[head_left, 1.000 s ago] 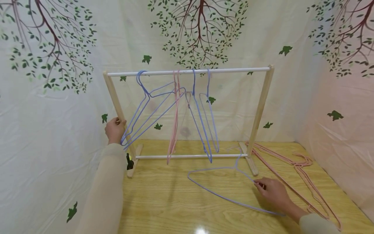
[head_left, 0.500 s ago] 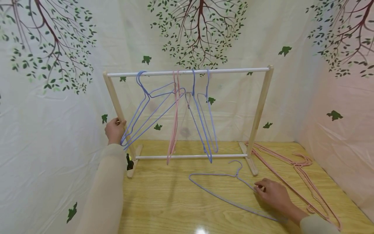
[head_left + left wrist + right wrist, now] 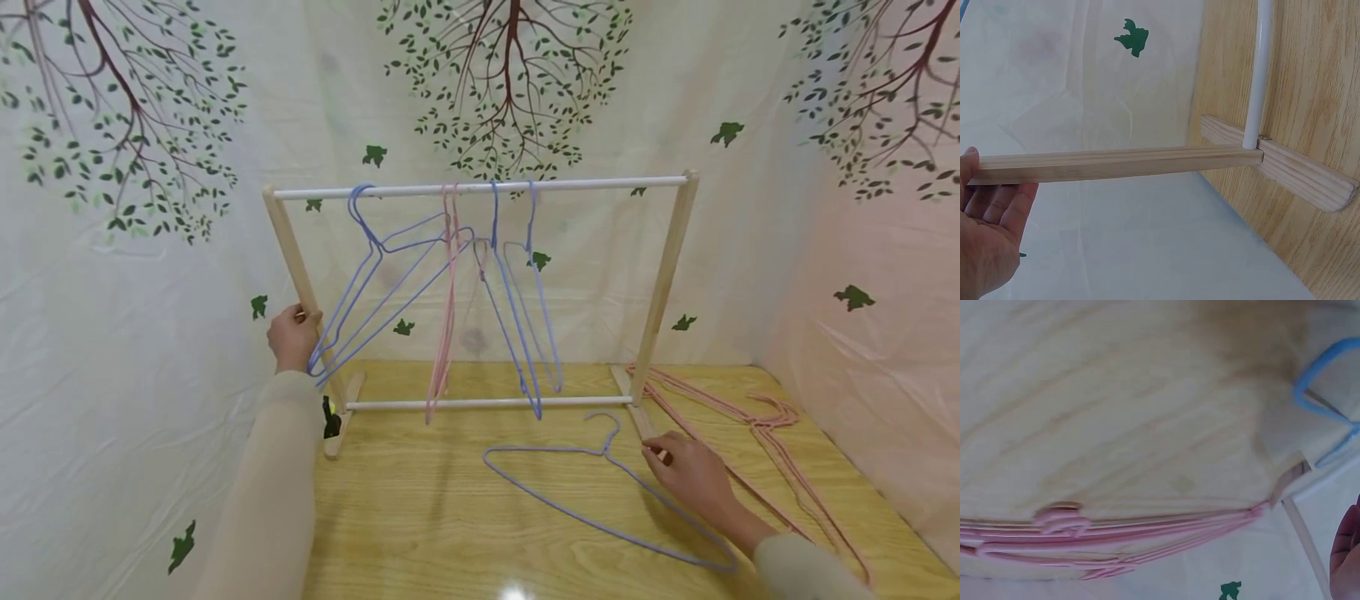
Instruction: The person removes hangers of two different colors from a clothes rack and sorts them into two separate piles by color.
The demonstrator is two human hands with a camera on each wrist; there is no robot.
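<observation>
My left hand (image 3: 294, 337) grips the left wooden post (image 3: 296, 258) of a small hanger rack. In the left wrist view, thumb and fingers of the left hand (image 3: 994, 237) lie on either side of that post (image 3: 1116, 164). A blue-purple hanger (image 3: 558, 504) lies flat on the table, its hook toward the rack. Just above its right side is my right hand (image 3: 686, 479), fingers loosely bent and holding nothing. At the edge of the right wrist view, part of the right hand (image 3: 1345, 556) shows, with a blue hanger (image 3: 1310, 375) above it.
Blue hangers (image 3: 360, 304) and pink hangers (image 3: 447, 317) hang from the white top rail (image 3: 600, 182), with more blue hangers (image 3: 512, 308) right of them. Several pink hangers (image 3: 772, 425) lie on the table at right. A small black object (image 3: 331, 419) is by the left foot.
The blue-purple hanger has been lowered flat onto the table and let go. My right hand has since lifted slightly up and left. The left hand stays on the post.
</observation>
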